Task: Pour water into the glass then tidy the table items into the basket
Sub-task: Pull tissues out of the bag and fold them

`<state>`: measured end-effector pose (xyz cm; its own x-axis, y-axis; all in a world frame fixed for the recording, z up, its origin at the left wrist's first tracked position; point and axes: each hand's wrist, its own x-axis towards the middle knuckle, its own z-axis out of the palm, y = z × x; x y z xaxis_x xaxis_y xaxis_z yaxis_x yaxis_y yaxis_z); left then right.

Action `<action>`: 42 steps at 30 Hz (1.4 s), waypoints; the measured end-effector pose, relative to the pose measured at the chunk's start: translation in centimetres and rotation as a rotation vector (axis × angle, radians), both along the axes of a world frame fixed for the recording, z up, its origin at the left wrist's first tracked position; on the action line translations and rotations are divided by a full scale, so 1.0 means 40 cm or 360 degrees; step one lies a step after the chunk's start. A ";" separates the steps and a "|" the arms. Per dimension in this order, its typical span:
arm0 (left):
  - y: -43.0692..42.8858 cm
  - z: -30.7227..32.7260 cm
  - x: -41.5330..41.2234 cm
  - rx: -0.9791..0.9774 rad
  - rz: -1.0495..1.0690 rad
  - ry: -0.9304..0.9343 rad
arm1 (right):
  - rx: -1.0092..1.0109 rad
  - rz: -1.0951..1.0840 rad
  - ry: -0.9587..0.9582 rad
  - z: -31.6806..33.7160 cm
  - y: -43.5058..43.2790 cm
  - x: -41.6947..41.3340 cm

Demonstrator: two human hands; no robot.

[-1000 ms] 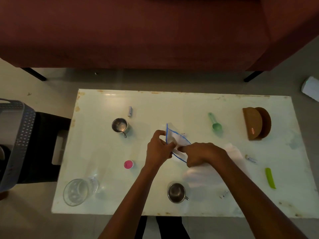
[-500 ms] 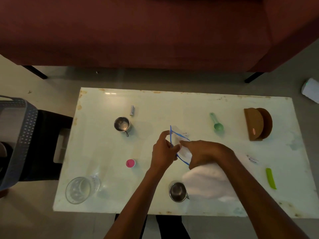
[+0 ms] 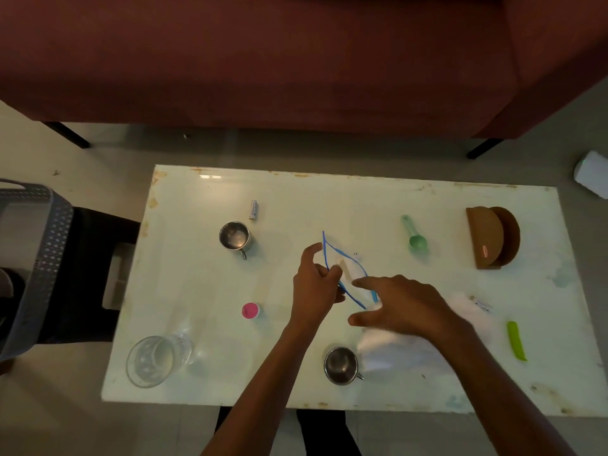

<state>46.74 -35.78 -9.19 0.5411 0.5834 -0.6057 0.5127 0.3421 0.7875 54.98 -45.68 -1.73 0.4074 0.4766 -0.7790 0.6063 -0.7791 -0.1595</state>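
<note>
- Head view: my left hand (image 3: 314,286) pinches the bag (image 3: 352,270) at its blue rim, mid-counter (image 3: 197,291). My right hand (image 3: 399,306) hovers spread over it.
- The bag looks light, limp and slippery, and probably empty; I'd grip it by the stiffer rim.

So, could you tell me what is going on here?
A person's left hand pinches the blue rim of a clear zip bag, holding its mouth open over the table. The right hand hovers beside it, fingers spread, holding nothing. The glass, a green scoop and a pink cap sit on the table; the grey basket stands off its left end.
</note>
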 end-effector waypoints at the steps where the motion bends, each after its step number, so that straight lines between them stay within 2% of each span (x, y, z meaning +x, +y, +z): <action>1: -0.003 0.009 0.002 -0.0025 0.0011 -0.0024 | 0.0031 0.0034 -0.0092 -0.010 0.003 -0.010; 3: -0.010 0.029 0.000 0.0013 0.0039 -0.0084 | 0.0213 -0.0044 -0.0069 -0.038 0.005 -0.014; 7: -0.029 0.042 -0.031 0.0345 0.0307 -0.0138 | 0.0729 -0.0740 0.0509 -0.113 -0.013 0.013; 9: -0.037 0.006 -0.054 0.0496 0.0332 -0.0051 | 0.0786 -0.0968 0.0644 -0.153 -0.021 0.030; 11: -0.035 -0.066 -0.077 0.0582 0.0062 0.0126 | 0.0742 -0.1133 0.0708 -0.201 -0.030 0.045; 14: -0.035 -0.173 -0.109 0.0696 -0.0602 0.0346 | 0.0642 -0.1345 0.0673 -0.275 -0.048 0.066; 18: -0.036 -0.240 -0.125 0.0891 -0.1121 0.0490 | 0.0558 -0.1483 0.0643 -0.326 -0.065 0.079; 22: -0.021 -0.266 -0.115 0.0611 -0.1402 0.0641 | 0.0570 -0.1521 0.0412 -0.328 -0.091 0.097; 25: -0.014 -0.257 -0.105 0.0454 -0.1403 0.0676 | 0.0729 -0.1688 0.0258 -0.279 -0.119 0.109; 27: -0.018 -0.212 -0.089 0.0329 -0.1165 0.0537 | 0.0852 -0.2060 0.0414 -0.230 -0.132 0.110; 30: -0.035 -0.096 -0.044 -0.0240 -0.0753 0.0107 | 0.0878 -0.2502 0.0795 -0.159 -0.146 0.098; 32: -0.049 -0.038 -0.020 -0.0552 -0.0696 -0.0083 | 0.0949 -0.2659 0.1034 -0.131 -0.152 0.091; 35: -0.055 -0.007 0.010 -0.0977 -0.0610 -0.0164 | 0.1111 -0.2719 0.1243 -0.115 -0.160 0.096; 38: -0.071 0.004 0.028 -0.1030 -0.0573 -0.0225 | 0.1223 -0.2743 0.1275 -0.114 -0.174 0.111; 42: -0.089 -0.002 0.036 -0.0974 -0.0334 -0.0225 | 0.1331 -0.2657 0.1419 -0.117 -0.221 0.120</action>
<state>48.20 -39.33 -9.28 0.7045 0.0302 -0.7090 0.5230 0.6533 0.5475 59.79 -54.51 -6.42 0.4447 0.3959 -0.8034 -0.8795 0.0237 -0.4752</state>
